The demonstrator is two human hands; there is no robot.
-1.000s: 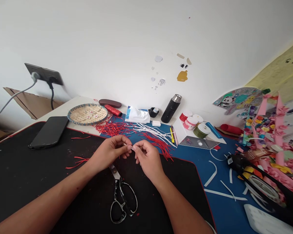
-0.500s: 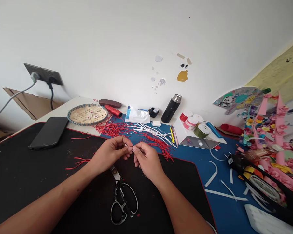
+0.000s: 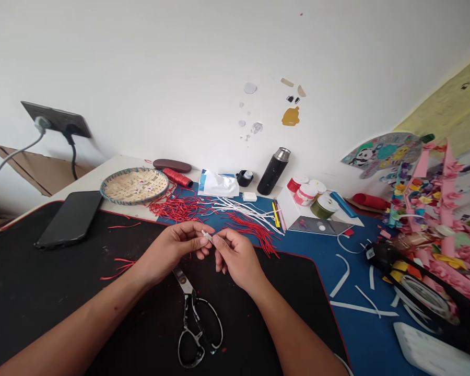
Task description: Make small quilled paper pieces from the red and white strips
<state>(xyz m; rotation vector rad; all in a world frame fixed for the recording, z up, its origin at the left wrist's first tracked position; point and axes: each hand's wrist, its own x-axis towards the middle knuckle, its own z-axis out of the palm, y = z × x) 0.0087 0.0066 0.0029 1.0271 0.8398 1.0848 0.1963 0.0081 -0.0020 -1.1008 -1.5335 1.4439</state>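
Between my two hands is a small white piece [image 3: 207,236], pale and folded-looking; its exact kind is too small to tell. My left hand [image 3: 182,244] pinches it between thumb and forefinger. Thumb and fingers of my right hand [image 3: 235,256] close on its right end, close to the left fingertips. Scissors [image 3: 191,308] with worn black-and-silver handles lie on the black mat [image 3: 141,329] below my hands, blade tips hidden under my left wrist. Red cords [image 3: 180,208] and white cords [image 3: 246,210] lie in bunches just beyond my fingers.
A woven basket [image 3: 135,199] holding small pieces and a black phone [image 3: 69,219] are at the left. Along the wall stand a red thread spool [image 3: 178,178], a tissue pack [image 3: 218,185], a black flask [image 3: 273,172] and ribbon rolls [image 3: 324,206]. White strips [image 3: 362,308] lie right.
The white piece now shows more between my fingertips, which have shifted slightly apart. The view has tilted a little; the scissors and table things have not been moved.
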